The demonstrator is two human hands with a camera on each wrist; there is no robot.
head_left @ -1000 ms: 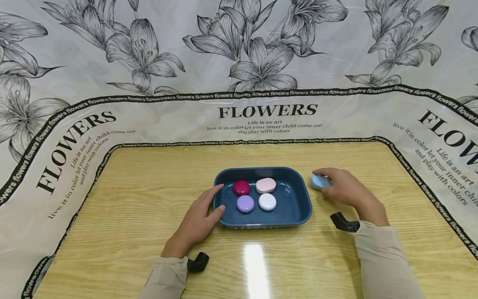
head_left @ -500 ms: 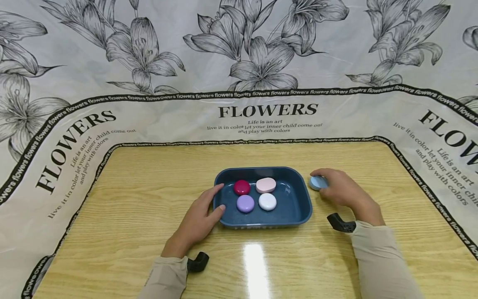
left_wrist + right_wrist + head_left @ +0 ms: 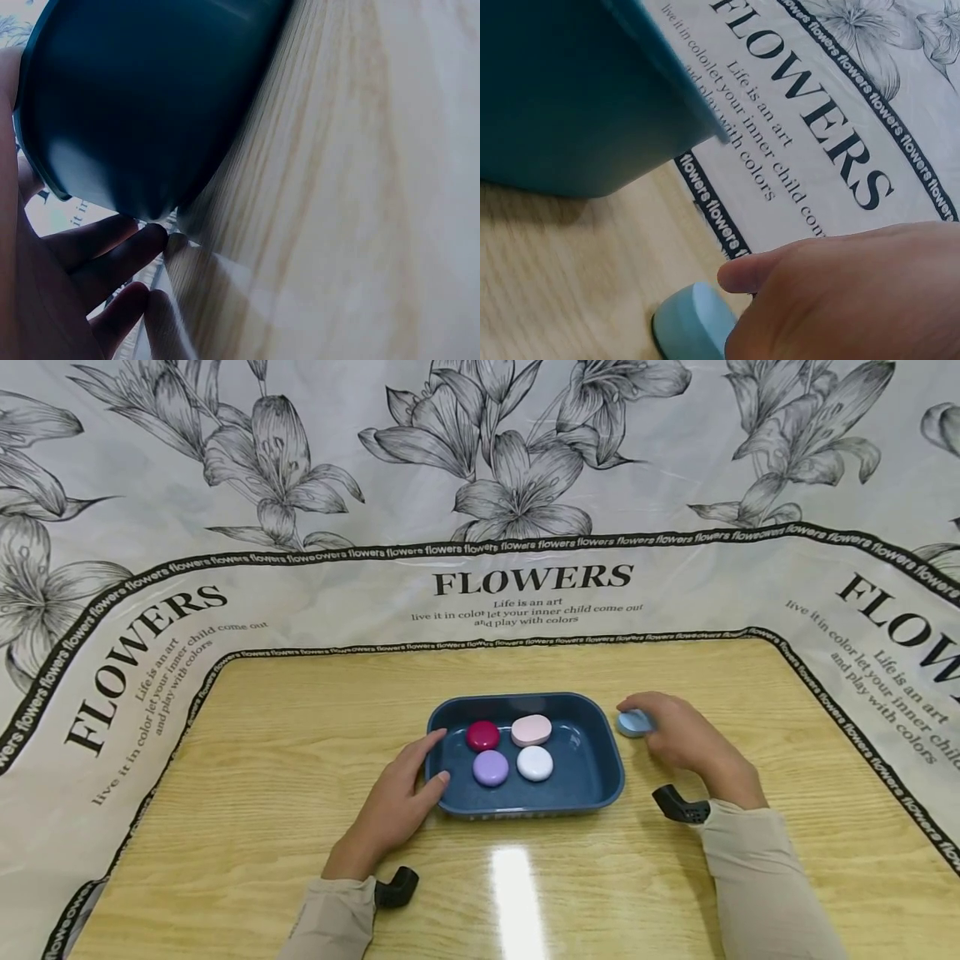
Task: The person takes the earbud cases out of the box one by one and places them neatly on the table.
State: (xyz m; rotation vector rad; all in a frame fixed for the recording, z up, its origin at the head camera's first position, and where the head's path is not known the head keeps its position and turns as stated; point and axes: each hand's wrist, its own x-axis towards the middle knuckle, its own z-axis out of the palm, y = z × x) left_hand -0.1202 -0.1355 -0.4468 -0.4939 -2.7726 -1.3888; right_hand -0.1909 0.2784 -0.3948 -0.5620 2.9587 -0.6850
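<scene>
A deep blue rectangular tray (image 3: 581,781) with rounded corners sits mid-table. My left hand (image 3: 396,795) holds its left end, index finger and thumb tips over the rim; in the left wrist view the other fingers curl by the outer wall (image 3: 142,112). Inside lie four smooth rounded pieces like small soaps: a crimson one (image 3: 483,736), a pale pink oval (image 3: 531,731), a lilac one (image 3: 491,768) and a white one (image 3: 535,763). Just right of the tray, my right hand (image 3: 688,739) pinches a light blue rounded block (image 3: 633,722), tilted in the right wrist view and partly hidden by the hand.
The light wooden table (image 3: 270,793) carries a bright glare streak in front of the tray. A white curtain (image 3: 330,602) printed with flowers and lettering surrounds the back and sides. A black camera mount (image 3: 681,805) sticks out from the right wrist.
My right hand has slid slightly left with the light blue block, bringing it nearer the tray's right wall. My left hand keeps its place on the tray. The head view has shifted slightly.
</scene>
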